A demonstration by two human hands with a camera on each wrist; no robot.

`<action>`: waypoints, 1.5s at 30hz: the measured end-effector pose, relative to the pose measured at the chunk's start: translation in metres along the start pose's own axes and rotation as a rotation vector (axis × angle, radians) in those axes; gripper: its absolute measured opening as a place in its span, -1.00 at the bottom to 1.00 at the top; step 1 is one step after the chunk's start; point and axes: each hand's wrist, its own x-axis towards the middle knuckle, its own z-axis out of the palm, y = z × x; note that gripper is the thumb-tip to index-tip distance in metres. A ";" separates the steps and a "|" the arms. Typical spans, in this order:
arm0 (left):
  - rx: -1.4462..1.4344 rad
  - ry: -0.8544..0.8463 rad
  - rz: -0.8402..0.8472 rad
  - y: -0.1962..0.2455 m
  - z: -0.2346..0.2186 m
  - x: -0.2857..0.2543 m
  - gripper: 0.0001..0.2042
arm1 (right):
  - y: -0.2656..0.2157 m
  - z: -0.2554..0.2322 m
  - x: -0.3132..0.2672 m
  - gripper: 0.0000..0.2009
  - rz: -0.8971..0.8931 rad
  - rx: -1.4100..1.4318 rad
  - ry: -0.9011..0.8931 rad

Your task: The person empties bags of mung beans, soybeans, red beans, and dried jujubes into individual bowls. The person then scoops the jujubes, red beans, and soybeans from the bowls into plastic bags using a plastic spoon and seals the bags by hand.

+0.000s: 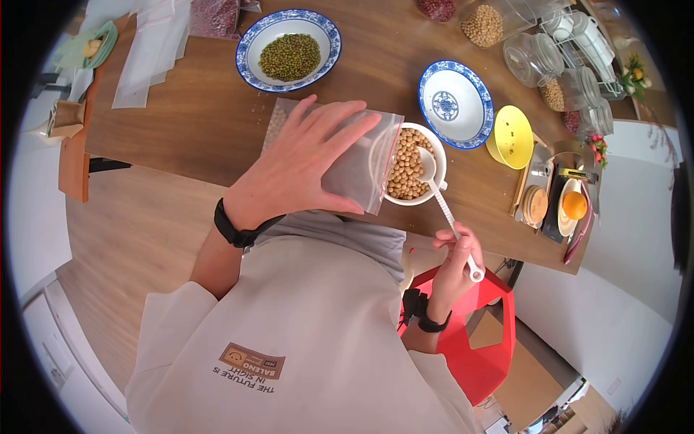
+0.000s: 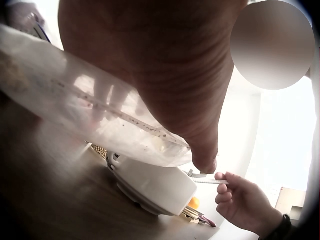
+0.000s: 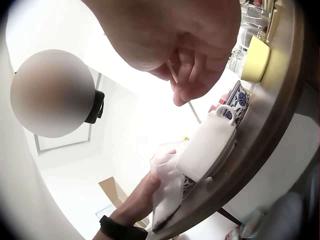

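Note:
My left hand (image 1: 303, 155) holds a clear zip bag (image 1: 358, 170), fingers spread across its top and thumb along the lower edge. The bag's mouth lies against the left rim of a white handled bowl (image 1: 441, 153) of chickpeas (image 1: 405, 179). A white spoon (image 1: 443, 206) dips into the chickpeas, its long handle gripped by my right hand (image 1: 455, 267). In the left wrist view, the bag (image 2: 120, 125) hangs beside the palm. The right wrist view shows curled fingers around the handle, above the white bowl (image 3: 207, 145). Pale contents show at the bag's far left end.
A patterned bowl of green beans (image 1: 289, 56) stands behind the left hand. Right of the white bowl are an empty patterned bowl (image 1: 455, 105) and a yellow bowl (image 1: 512, 137). Jars (image 1: 533, 59) and a tray with an orange (image 1: 575, 205) sit farther right; flat bags (image 1: 152, 54) lie left.

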 end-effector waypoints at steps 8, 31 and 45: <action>0.000 -0.003 0.002 0.000 0.001 0.000 0.11 | -0.004 -0.006 -0.003 -0.56 0.039 0.248 0.083; -0.012 -0.017 -0.007 0.000 0.001 0.002 0.09 | -0.018 -0.008 0.006 -0.74 -0.065 -0.152 -0.100; -0.006 -0.022 -0.005 0.000 0.001 0.002 0.10 | -0.007 -0.008 -0.003 -0.57 0.052 0.296 0.000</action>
